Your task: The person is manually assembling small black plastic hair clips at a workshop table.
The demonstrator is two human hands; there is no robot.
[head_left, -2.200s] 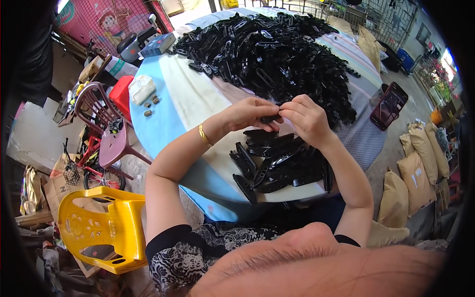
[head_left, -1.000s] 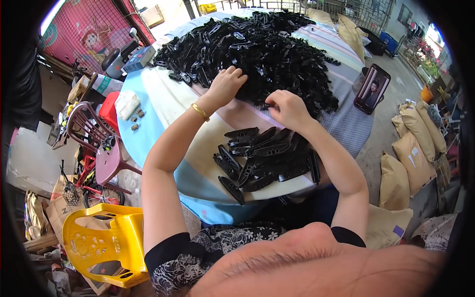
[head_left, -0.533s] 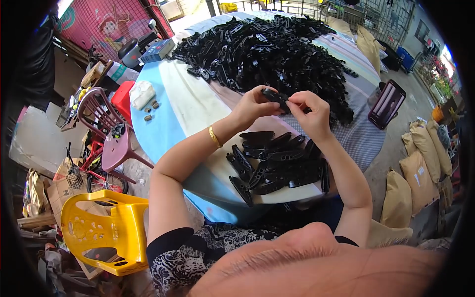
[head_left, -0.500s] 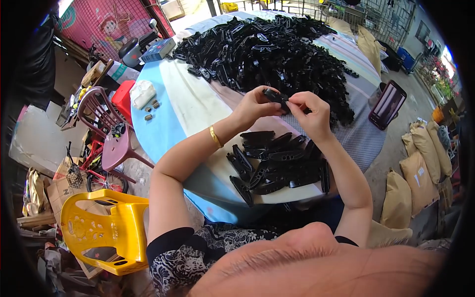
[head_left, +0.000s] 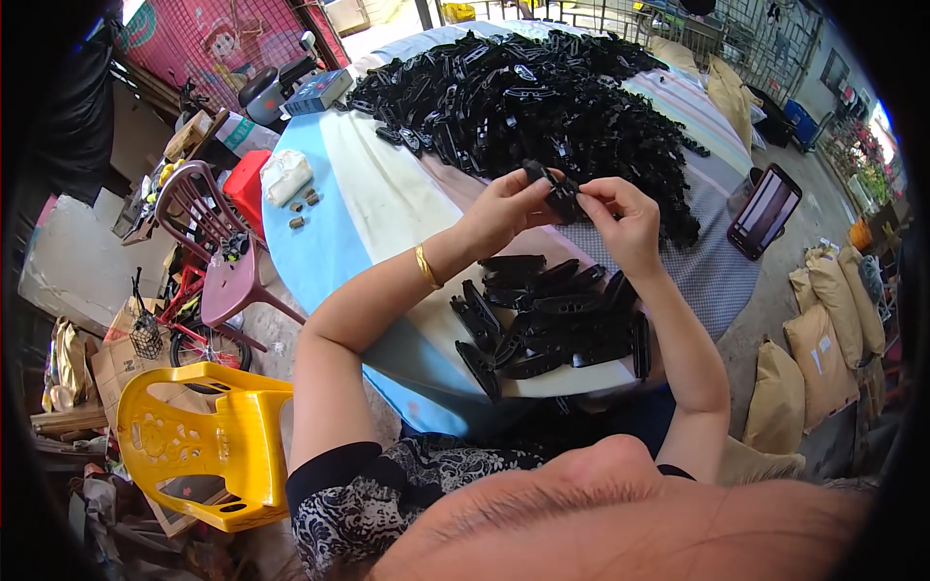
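Both hands pinch one black plastic clip above the round table

The left hand [head_left: 504, 208] and right hand [head_left: 625, 218] close their fingertips on a black clip [head_left: 560, 194], its long axis slanting from upper left to lower right; a small finished row [head_left: 552, 324] lies near the table's [head_left: 358, 223] front edge, while the far larger heap [head_left: 542, 97] behind looks untouched, so I judge most remains

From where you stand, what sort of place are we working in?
Probably an informal open-air piecework spot beside a yard. A cloth-covered round table carries a big heap of black plastic parts, with stuffed sacks, plastic chairs and clutter around.
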